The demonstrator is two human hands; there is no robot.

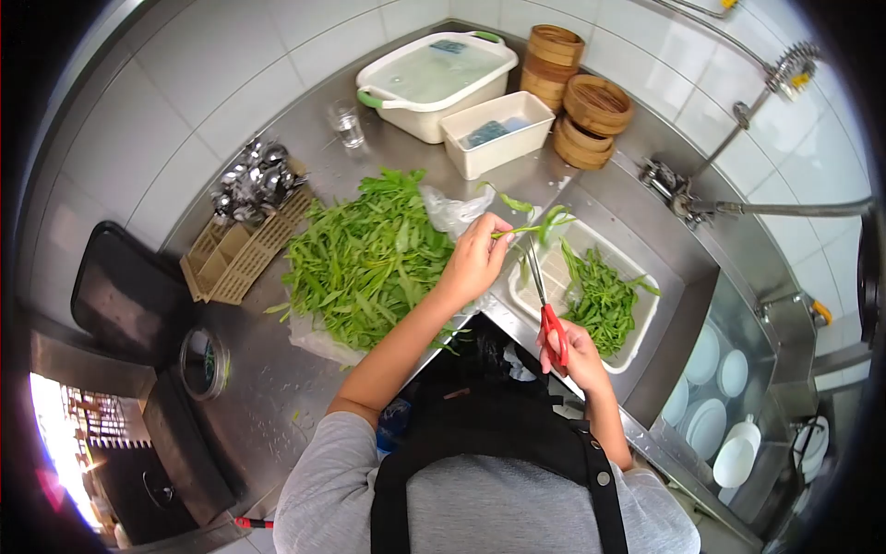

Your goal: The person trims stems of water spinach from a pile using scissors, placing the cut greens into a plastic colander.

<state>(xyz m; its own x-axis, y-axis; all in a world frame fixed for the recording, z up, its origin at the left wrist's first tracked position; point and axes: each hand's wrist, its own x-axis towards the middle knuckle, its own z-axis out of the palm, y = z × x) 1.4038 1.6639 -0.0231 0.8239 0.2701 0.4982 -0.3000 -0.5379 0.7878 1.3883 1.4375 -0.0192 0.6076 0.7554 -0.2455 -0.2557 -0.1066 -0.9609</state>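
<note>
Left hand (475,258) holds stalk (535,226) over basket (643,319) rim; right hand (577,355) grips scissors (546,309)

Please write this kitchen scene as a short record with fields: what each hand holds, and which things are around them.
left hand: holds a leafy green stalk over the white tray
right hand: grips red-handled scissors, blades pointing up toward the stalk
white tray: holds cut greens
counter: pile of uncut greens
behind: water-filled tub, bamboo steamers, drinking glass, cutlery basket
</note>
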